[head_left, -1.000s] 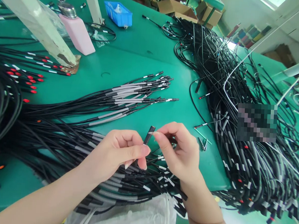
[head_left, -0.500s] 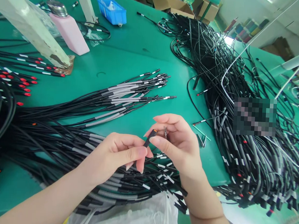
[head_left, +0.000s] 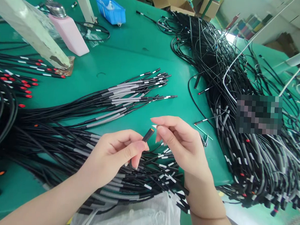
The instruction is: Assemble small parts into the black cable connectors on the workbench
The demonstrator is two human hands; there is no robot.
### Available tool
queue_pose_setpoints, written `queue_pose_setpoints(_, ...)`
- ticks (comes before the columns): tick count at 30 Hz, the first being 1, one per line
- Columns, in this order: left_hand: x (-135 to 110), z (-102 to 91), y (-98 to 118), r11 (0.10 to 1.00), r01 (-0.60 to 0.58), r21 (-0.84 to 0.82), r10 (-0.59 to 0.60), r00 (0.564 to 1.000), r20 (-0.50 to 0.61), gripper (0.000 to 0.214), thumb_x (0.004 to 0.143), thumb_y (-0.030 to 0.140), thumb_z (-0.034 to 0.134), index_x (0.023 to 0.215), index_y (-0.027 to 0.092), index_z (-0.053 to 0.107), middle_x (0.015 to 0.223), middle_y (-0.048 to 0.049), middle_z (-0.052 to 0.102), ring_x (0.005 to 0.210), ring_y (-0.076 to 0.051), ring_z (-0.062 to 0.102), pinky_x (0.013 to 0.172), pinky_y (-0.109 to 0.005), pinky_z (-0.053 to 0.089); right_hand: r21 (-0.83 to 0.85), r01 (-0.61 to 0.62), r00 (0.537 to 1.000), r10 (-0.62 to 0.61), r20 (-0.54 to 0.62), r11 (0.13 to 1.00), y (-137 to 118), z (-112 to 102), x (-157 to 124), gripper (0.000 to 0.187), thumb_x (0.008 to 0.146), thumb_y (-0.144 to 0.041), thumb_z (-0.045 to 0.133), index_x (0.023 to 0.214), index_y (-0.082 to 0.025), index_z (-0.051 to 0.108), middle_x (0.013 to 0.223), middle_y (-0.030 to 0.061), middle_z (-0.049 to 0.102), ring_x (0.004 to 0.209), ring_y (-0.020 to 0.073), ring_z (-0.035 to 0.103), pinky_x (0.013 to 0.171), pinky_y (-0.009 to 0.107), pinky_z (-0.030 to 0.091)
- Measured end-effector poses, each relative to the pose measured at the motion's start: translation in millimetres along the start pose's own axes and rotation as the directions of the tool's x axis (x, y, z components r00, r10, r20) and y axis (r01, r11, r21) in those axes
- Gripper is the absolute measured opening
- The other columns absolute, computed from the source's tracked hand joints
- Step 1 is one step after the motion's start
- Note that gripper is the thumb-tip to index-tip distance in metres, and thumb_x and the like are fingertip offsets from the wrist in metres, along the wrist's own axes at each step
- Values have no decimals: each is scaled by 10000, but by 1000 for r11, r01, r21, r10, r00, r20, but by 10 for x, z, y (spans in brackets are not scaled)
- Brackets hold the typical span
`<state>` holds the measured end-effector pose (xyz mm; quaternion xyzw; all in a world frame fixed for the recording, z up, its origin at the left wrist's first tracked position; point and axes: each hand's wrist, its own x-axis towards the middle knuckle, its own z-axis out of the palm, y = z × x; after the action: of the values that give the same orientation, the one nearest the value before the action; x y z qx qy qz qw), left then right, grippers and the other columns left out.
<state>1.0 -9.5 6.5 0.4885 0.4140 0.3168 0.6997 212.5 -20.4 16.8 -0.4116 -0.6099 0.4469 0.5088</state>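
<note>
Head view: left hand (head_left: pixel 112 156) grip pinches cable tip (head_left: pixel 147 135) — right hand (head_left: pixel 181 144) beside, loosely open.

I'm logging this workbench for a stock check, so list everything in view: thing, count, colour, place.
table: one, green, under everything
cable end: one, black, pinched in the left hand's fingers
fanned cable bundle: one, black with grey sleeves and white tags, centre
cable heap: one, black, right side
red-tipped cables: many, black, far left
bottle: one, pink with metal top, upper left
bin: one, blue, top centre
cardboard boxes: several, brown, top edge
plastic bag: one, whitish, bottom centre
post: one, white, upper left
left hand: holding the cable end
right hand: fingertips beside the cable end
</note>
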Motion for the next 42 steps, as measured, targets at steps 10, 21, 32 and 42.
queue_pose_setpoints(10,-20,42,13,994,-11,107,16,999,-52,253,931,356,747,705,242,732,504,80,611,490,-101,506,541,-248,444,-139,98,995,-95,29,985,-26,-3,6,162,986,-150,771,1114,-244,804,925,4,802,747,127,679,638,253,537)
queue_pose_setpoints(21,9,33,54,961,-132,244,127,991,38,320,966,293,622,659,243,696,446,77,553,495,-130,563,575,-249,507,-96,159,987,-158,17,983,-6,-13,-15,186,963,-114,791,1069,-259,836,819,-11,781,663,124,638,612,268,523)
queue_pose_setpoints(32,-46,88,148,961,-96,258,116,991,-62,241,885,269,712,654,234,650,487,93,598,438,-84,508,452,-201,379,-139,58,998,-59,-5,989,-55,-1,-10,146,948,-162,814,1050,-263,840,911,7,835,686,138,691,564,266,531)
queue_pose_setpoints(42,-20,43,99,953,-124,275,116,992,47,366,978,364,644,639,226,640,479,61,563,474,-119,509,490,-258,406,-131,197,980,-198,4,972,17,11,-21,189,965,-137,790,1087,-274,836,838,4,820,677,147,678,613,286,560)
